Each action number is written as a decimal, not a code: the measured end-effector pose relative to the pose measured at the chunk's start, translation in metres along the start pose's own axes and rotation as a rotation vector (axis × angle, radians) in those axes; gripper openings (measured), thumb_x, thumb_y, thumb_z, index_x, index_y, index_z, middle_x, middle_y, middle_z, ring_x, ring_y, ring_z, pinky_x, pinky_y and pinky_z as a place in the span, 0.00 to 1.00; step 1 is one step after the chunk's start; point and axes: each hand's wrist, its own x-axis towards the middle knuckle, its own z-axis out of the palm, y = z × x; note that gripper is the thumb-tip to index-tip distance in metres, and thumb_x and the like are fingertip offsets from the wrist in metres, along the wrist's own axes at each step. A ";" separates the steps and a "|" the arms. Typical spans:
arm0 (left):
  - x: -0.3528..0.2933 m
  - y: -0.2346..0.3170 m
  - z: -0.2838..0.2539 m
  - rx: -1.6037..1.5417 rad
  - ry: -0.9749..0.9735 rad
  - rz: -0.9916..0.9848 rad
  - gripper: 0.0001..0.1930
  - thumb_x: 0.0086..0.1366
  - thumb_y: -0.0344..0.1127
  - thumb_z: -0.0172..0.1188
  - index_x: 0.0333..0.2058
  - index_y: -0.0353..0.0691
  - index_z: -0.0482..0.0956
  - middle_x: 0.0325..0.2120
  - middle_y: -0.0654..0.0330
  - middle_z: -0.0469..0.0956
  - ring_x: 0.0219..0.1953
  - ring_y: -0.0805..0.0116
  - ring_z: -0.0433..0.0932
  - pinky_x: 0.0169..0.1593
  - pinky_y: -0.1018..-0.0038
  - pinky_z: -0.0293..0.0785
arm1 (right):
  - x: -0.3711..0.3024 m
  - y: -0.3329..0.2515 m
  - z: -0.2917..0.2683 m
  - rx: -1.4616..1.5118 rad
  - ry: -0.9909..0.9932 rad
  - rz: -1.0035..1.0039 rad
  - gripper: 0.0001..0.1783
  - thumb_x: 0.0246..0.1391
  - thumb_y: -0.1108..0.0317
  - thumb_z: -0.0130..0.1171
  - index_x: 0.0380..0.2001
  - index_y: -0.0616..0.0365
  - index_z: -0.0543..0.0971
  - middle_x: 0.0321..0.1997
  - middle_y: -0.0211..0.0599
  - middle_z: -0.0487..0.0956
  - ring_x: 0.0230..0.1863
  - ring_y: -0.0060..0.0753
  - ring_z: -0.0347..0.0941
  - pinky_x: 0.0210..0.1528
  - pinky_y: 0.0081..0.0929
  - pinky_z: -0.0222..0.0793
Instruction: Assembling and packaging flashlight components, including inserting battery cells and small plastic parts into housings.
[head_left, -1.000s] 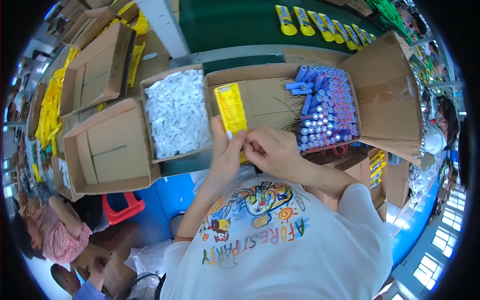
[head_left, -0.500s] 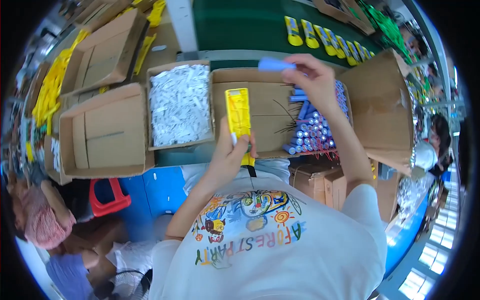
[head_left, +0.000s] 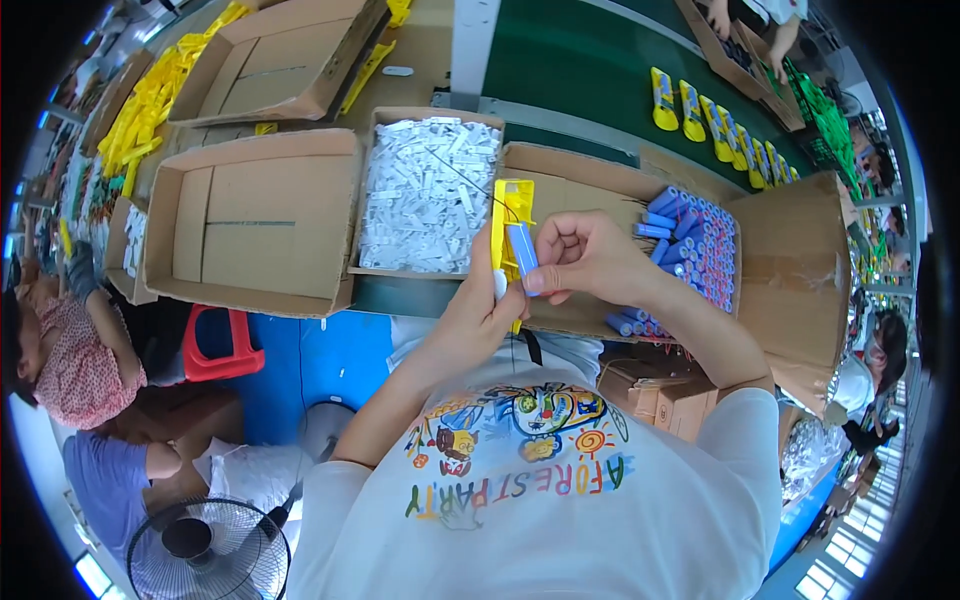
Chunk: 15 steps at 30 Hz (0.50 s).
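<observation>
In my left hand (head_left: 468, 318) is an open yellow plastic housing (head_left: 513, 190), held upright in front of my body. A small white piece (head_left: 500, 287) shows beside the fingers of that hand. My right hand (head_left: 592, 262) pinches a blue cylindrical battery cell (head_left: 521, 243) between thumb and fingers, laid lengthwise against the housing's open side. A thin dark wire runs up from the cell's top end. Whether the cell is fully seated in the housing cannot be made out. Just beyond my right forearm, many more blue cells (head_left: 700, 235) are stacked in a cardboard box (head_left: 575, 190).
A box of small white parts (head_left: 430, 195) stands left of the housing, with a shallow cardboard box (head_left: 265, 225) further left. Yellow-and-dark units (head_left: 735, 140) line the green belt (head_left: 570, 60). A red stool (head_left: 222, 345), a fan (head_left: 205, 550) and co-workers are at left.
My right hand has come down and left from above the battery box, bringing the blue cell against the yellow housing. The view has shifted, so the boxes sit differently in the picture.
</observation>
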 end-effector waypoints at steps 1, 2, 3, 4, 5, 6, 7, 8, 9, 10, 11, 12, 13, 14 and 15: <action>-0.002 0.002 -0.005 -0.044 -0.061 -0.054 0.27 0.67 0.23 0.40 0.63 0.40 0.42 0.44 0.57 0.65 0.37 0.73 0.71 0.38 0.78 0.73 | 0.003 -0.002 0.004 0.046 -0.034 -0.022 0.14 0.47 0.69 0.69 0.30 0.58 0.72 0.31 0.30 0.78 0.30 0.16 0.76 0.29 0.13 0.74; -0.003 0.002 -0.009 -0.049 -0.048 -0.057 0.27 0.67 0.23 0.40 0.63 0.40 0.42 0.44 0.57 0.65 0.37 0.73 0.71 0.38 0.78 0.73 | 0.007 -0.005 0.008 0.093 -0.067 -0.042 0.14 0.47 0.69 0.69 0.30 0.58 0.72 0.31 0.31 0.78 0.30 0.17 0.76 0.31 0.14 0.76; -0.004 0.003 -0.011 -0.055 -0.008 -0.028 0.28 0.67 0.23 0.39 0.63 0.39 0.42 0.45 0.56 0.64 0.41 0.72 0.71 0.41 0.77 0.73 | 0.009 -0.010 0.012 0.090 -0.079 -0.036 0.14 0.47 0.69 0.69 0.30 0.58 0.72 0.31 0.31 0.78 0.30 0.17 0.76 0.31 0.14 0.76; -0.005 0.004 -0.013 -0.062 0.031 0.002 0.28 0.67 0.22 0.39 0.63 0.39 0.42 0.47 0.56 0.64 0.44 0.71 0.70 0.44 0.76 0.72 | 0.012 -0.016 0.016 0.124 -0.074 -0.051 0.14 0.47 0.70 0.69 0.30 0.59 0.72 0.31 0.32 0.78 0.30 0.18 0.77 0.31 0.15 0.76; -0.006 0.008 -0.012 -0.036 0.093 0.029 0.28 0.66 0.22 0.39 0.63 0.38 0.42 0.50 0.54 0.63 0.50 0.68 0.69 0.50 0.73 0.69 | 0.014 -0.019 0.020 0.159 -0.068 -0.066 0.14 0.47 0.71 0.68 0.30 0.60 0.72 0.31 0.32 0.78 0.30 0.19 0.77 0.32 0.16 0.77; -0.006 0.006 -0.013 -0.042 0.100 0.029 0.28 0.66 0.22 0.39 0.63 0.38 0.42 0.50 0.54 0.63 0.50 0.68 0.69 0.50 0.73 0.69 | 0.015 -0.018 0.023 0.155 -0.073 -0.059 0.14 0.47 0.71 0.68 0.30 0.60 0.72 0.31 0.32 0.78 0.30 0.19 0.77 0.32 0.16 0.77; -0.006 0.002 -0.014 0.058 0.122 0.102 0.30 0.67 0.23 0.39 0.64 0.40 0.40 0.47 0.55 0.65 0.42 0.71 0.70 0.44 0.75 0.70 | 0.015 -0.017 0.027 0.208 -0.044 -0.071 0.14 0.47 0.71 0.68 0.31 0.60 0.71 0.32 0.32 0.77 0.30 0.19 0.77 0.32 0.17 0.77; -0.006 0.000 -0.015 0.159 0.142 0.174 0.31 0.67 0.24 0.40 0.65 0.41 0.37 0.43 0.55 0.66 0.35 0.74 0.70 0.37 0.77 0.71 | 0.014 -0.016 0.030 0.261 -0.014 -0.084 0.14 0.47 0.71 0.68 0.31 0.60 0.71 0.32 0.32 0.77 0.30 0.20 0.77 0.33 0.17 0.78; -0.006 0.001 -0.016 0.156 0.141 0.175 0.31 0.67 0.24 0.40 0.65 0.41 0.37 0.43 0.55 0.66 0.35 0.74 0.70 0.37 0.77 0.71 | 0.013 -0.015 0.032 0.259 -0.012 -0.081 0.14 0.47 0.71 0.68 0.31 0.60 0.71 0.32 0.32 0.77 0.30 0.20 0.77 0.33 0.17 0.78; -0.008 0.002 -0.016 0.114 0.148 0.139 0.31 0.67 0.24 0.40 0.65 0.41 0.37 0.43 0.55 0.66 0.35 0.73 0.70 0.38 0.77 0.71 | 0.011 -0.015 0.032 0.264 -0.001 -0.093 0.14 0.47 0.71 0.68 0.31 0.60 0.71 0.32 0.32 0.77 0.30 0.20 0.77 0.33 0.17 0.78; -0.009 0.002 -0.017 0.072 0.153 0.104 0.31 0.67 0.25 0.40 0.65 0.40 0.37 0.44 0.55 0.66 0.36 0.73 0.71 0.38 0.76 0.72 | 0.011 -0.015 0.032 0.270 0.011 -0.106 0.14 0.48 0.71 0.68 0.31 0.61 0.71 0.33 0.33 0.77 0.30 0.20 0.77 0.33 0.17 0.78; -0.011 0.002 -0.017 0.070 0.146 0.103 0.31 0.67 0.25 0.40 0.65 0.40 0.37 0.44 0.55 0.66 0.36 0.73 0.71 0.38 0.76 0.72 | 0.012 -0.016 0.033 0.271 0.018 -0.105 0.14 0.48 0.71 0.68 0.31 0.61 0.71 0.33 0.33 0.77 0.30 0.20 0.77 0.33 0.17 0.78; -0.013 0.001 -0.016 0.057 0.142 0.082 0.31 0.67 0.24 0.41 0.64 0.40 0.37 0.44 0.54 0.66 0.36 0.72 0.71 0.38 0.76 0.72 | 0.017 -0.017 0.035 0.261 0.023 -0.083 0.14 0.47 0.72 0.68 0.31 0.60 0.70 0.32 0.32 0.77 0.29 0.20 0.77 0.32 0.17 0.78; -0.015 0.000 -0.016 0.044 0.137 0.061 0.32 0.66 0.24 0.41 0.64 0.40 0.37 0.44 0.54 0.66 0.36 0.72 0.71 0.38 0.76 0.72 | 0.020 -0.017 0.037 0.251 0.027 -0.061 0.14 0.47 0.72 0.68 0.30 0.60 0.70 0.30 0.32 0.76 0.29 0.20 0.77 0.32 0.17 0.77; -0.015 0.002 -0.016 0.044 0.131 0.062 0.32 0.66 0.24 0.41 0.64 0.40 0.37 0.44 0.54 0.66 0.36 0.72 0.71 0.38 0.76 0.72 | 0.024 -0.016 0.038 0.252 0.034 -0.062 0.14 0.47 0.72 0.68 0.30 0.60 0.70 0.30 0.32 0.76 0.29 0.20 0.77 0.32 0.17 0.77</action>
